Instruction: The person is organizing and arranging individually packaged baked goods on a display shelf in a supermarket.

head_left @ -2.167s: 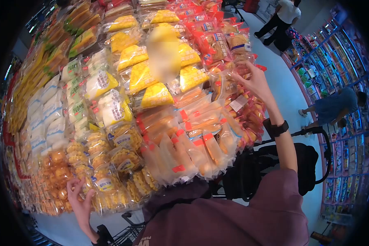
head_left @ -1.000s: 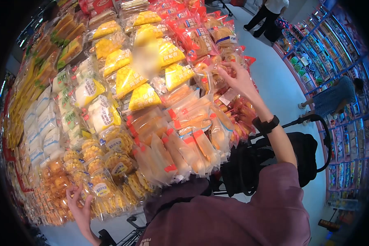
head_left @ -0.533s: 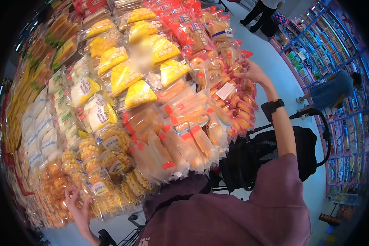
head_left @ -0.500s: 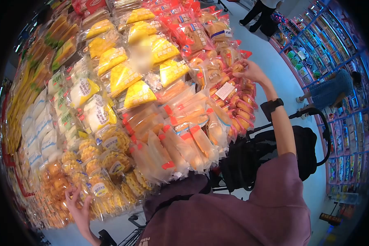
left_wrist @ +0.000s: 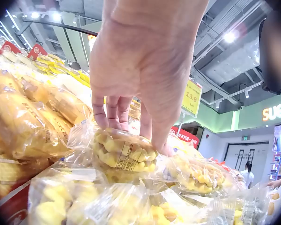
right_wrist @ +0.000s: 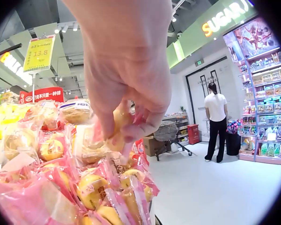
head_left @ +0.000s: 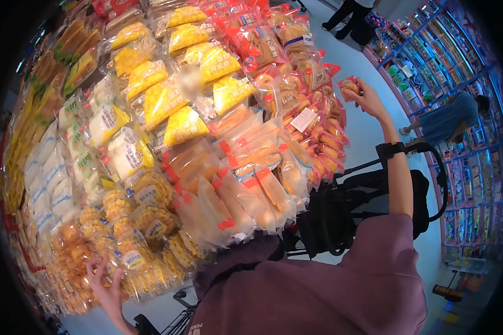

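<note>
My right hand (head_left: 370, 103) pinches a small pink-wrapped bun (head_left: 349, 88) between thumb and fingers, out past the right edge of the display in the head view. In the right wrist view the bun (right_wrist: 120, 127) is partly hidden by the fingers, above similar pink-wrapped buns (right_wrist: 91, 190). At the lower left of the head view, my left hand (head_left: 106, 285) stays over the waffle packs. Its fingers and thumb curve round the sides of a clear-wrapped waffle (left_wrist: 124, 152) in the left wrist view, with other waffle packs (left_wrist: 196, 176) around it.
Yellow triangular packs (head_left: 167, 103) and long wrapped breads (head_left: 237, 201) fill the display's middle. A black stroller (head_left: 369, 206) stands at its right side. A person in a white top (right_wrist: 216, 105) stands near shelves (right_wrist: 267, 98); another in blue (head_left: 450, 120) is farther right.
My right hand has come away from the pink-wrapped buns and moved right, past the display's edge, with one bun in its fingers. The left hand has stayed at the waffles.
</note>
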Demonstrator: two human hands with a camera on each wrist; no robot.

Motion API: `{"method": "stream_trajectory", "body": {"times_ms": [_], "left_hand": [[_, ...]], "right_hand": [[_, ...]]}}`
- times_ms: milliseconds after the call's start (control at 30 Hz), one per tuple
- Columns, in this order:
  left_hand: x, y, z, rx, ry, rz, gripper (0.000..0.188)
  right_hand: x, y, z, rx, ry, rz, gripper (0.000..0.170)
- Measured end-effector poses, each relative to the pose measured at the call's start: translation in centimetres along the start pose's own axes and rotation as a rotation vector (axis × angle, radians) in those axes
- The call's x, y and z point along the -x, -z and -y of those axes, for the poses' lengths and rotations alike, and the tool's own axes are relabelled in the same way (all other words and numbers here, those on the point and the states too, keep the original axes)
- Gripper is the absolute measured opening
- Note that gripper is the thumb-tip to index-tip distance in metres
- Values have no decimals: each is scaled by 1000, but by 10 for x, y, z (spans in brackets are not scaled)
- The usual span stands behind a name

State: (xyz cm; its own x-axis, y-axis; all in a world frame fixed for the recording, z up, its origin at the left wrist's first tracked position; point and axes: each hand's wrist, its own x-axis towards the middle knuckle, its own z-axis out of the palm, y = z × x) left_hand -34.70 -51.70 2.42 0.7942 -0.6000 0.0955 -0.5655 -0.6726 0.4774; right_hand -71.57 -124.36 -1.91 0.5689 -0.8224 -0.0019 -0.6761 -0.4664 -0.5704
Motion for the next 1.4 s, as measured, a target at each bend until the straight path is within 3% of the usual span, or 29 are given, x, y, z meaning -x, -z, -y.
{"method": "stream_trajectory", "body": {"times_ms": [33, 133, 233, 367, 467, 500, 600, 633, 700, 800, 900, 967, 1167, 1267, 1400], "left_hand": [[0, 0, 0, -1, -13, 0, 55], [-1, 0, -2, -7, -21, -3, 55], [-3, 2, -2, -20, -7, 16, 57], [-5, 4, -3, -9, 51, 48, 58], [-2, 4, -1, -12, 13, 41, 58], [-1, 4, -1, -15, 2, 28, 58], [0, 1, -2, -11, -16, 7, 58], [0, 0, -1, -5, -12, 5, 57], [0, 0, -1, 1, -12, 2, 57], [0, 0, -4, 8, -8, -8, 57], [1, 1, -9, 10, 23, 3, 57], [-1, 2, -8, 8, 49, 14, 57], [0, 1, -4, 56, 71, 7, 59], [0, -2, -6, 34, 43, -19, 60], [1, -3, -9, 66, 74, -32, 60]], "right_hand": [[5, 1, -8, -6, 24, 33, 35], [4, -7, -28, 73, 327, 39, 24], [-1, -18, -28, 59, 304, 90, 24], [-17, -56, -35, 258, 313, 91, 28], [-15, -71, -26, 185, 301, 44, 36], [-9, -65, -11, 116, 191, 38, 35], [2, -55, 6, -6, 93, -82, 25], [2, -56, 3, 64, 133, -37, 26], [4, -61, 1, 197, 214, 48, 30], [-1, -61, 14, 549, 217, 7, 40], [27, -59, 111, 310, 333, -145, 57], [25, -73, 139, 187, 253, 42, 79], [4, -140, 133, 118, 447, -140, 114], [10, -128, 144, 11, 319, -81, 111], [8, -112, 143, -17, 305, -224, 110]]}}
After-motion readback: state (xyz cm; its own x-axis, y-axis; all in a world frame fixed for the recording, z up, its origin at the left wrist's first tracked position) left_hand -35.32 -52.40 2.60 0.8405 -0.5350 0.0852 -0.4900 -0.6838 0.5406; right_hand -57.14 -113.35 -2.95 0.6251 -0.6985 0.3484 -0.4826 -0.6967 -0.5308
